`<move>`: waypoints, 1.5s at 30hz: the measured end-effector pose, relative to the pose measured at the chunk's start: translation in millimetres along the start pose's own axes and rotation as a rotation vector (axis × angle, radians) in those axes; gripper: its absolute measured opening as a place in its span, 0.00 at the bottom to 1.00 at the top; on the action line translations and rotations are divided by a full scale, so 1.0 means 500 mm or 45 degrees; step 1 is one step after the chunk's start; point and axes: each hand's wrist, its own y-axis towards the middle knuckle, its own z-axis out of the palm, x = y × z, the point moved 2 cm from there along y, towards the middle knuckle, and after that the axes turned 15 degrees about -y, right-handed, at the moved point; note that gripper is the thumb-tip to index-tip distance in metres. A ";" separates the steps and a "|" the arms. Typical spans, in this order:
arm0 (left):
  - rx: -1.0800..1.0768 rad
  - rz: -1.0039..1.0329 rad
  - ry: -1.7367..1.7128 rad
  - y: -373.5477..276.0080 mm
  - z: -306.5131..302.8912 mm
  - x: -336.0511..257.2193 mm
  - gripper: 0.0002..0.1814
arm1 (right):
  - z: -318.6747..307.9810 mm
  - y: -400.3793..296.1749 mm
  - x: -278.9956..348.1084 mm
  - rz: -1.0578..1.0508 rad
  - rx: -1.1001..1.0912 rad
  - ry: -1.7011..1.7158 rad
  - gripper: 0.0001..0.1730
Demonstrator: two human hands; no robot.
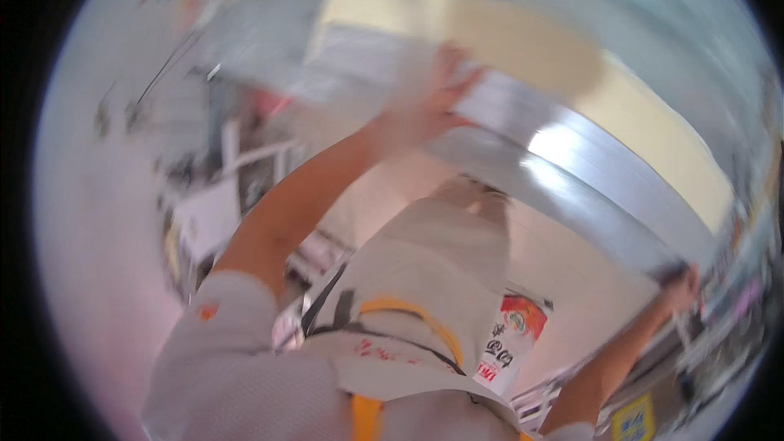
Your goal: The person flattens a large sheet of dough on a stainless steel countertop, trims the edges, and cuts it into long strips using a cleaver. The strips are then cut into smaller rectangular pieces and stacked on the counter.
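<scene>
Blur softens much of the picture. A long, broad metal surface (618, 165) with bright reflections crosses the view in front of my body, and a pale cream sheet or slab (527, 43) lies along its far side. My left hand (450, 92) is at the nearer edge of the metal, its fingers apart; whether it presses or grips there is unclear. At the far right end of the same edge is my right hand (683, 291), with fingers bent at the corner; blur hides whether it holds it.
A red and white printed bag (511, 340) stands low beside my apron (429, 257). To the left are a white box-like thing (208, 217) and a pale frame (260, 153). Blurred racks or shelving (723, 331) stand at the right, near a yellow sign with writing (634, 419).
</scene>
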 end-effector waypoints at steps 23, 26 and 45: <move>-0.253 -0.897 0.047 0.056 0.014 -0.146 0.59 | -0.113 0.107 0.231 -0.378 -0.330 -0.639 0.20; -0.174 -0.950 -0.087 0.069 0.009 -0.140 0.44 | -0.155 0.207 0.121 -0.288 -0.106 -0.940 0.26; -0.253 -1.516 -0.544 0.090 -0.059 -0.245 0.84 | 0.205 -0.234 0.912 -0.561 1.820 -0.075 0.25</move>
